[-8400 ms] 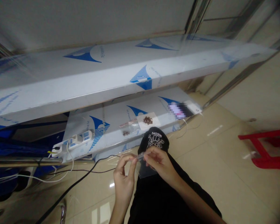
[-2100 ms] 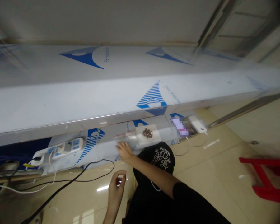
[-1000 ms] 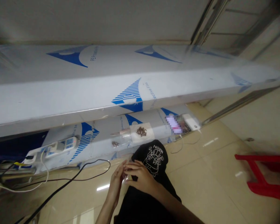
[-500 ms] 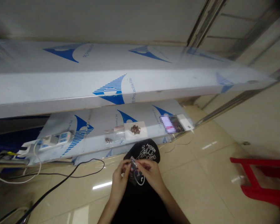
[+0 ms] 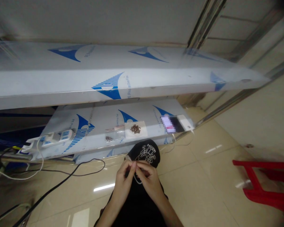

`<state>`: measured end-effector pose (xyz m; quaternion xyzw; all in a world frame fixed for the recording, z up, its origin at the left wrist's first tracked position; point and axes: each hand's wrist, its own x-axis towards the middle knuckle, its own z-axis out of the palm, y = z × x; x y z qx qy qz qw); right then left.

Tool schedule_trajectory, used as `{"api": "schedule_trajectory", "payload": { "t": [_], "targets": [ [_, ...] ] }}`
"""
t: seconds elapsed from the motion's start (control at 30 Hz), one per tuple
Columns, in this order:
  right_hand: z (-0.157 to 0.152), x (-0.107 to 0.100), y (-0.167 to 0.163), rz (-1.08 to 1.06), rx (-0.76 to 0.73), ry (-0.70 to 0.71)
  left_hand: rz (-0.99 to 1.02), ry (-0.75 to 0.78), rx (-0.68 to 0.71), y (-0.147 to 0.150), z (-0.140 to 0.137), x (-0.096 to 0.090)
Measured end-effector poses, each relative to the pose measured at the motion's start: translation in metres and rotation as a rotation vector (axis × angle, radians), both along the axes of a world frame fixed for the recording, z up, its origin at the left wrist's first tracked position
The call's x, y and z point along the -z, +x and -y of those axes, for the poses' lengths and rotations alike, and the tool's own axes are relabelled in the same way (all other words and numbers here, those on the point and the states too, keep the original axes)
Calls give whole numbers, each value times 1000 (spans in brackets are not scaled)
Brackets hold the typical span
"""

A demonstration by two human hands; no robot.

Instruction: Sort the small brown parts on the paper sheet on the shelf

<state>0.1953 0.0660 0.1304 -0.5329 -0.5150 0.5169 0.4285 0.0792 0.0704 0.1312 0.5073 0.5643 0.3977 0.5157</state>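
Observation:
Above my lap, my left hand and my right hand meet with thumbs and fingertips pinched together. Between them is a small clear plastic bag; only a pale bit shows above the left fingers, and the rest is hidden. Beyond my knee, a pile of small brown pieces lies on a white square sheet on the low shelf. Left of it lies flat clear plastic, with a smaller heap of brown pieces at its left end. Their exact kind is too small to tell.
A film-covered upper shelf overhangs the low shelf. On the low shelf are a power strip at left and a phone beside a white device at right. Black cable crosses the floor. A red stool stands right.
My hands have drawn closer together, and the bag that hung visibly between them is now mostly covered by my fingers. The view has shifted slightly.

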Motion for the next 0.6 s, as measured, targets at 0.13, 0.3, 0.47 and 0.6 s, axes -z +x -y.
{"api": "schedule_trajectory", "payload": {
  "t": [0.13,0.3,0.47,0.6],
  "targets": [
    [0,0,0,-14,-53,-15,18,-18,-16,-4,2,5],
    [-1,3,3,-93,-92,-99,33,-35,-1,-6,4,7],
    [-6,11,6,-57,-55,-103,53,-38,45,-8,-1,3],
    [-11,14,6,-4,-49,-109,50,-38,79,-12,-6,6]
  ]
}}
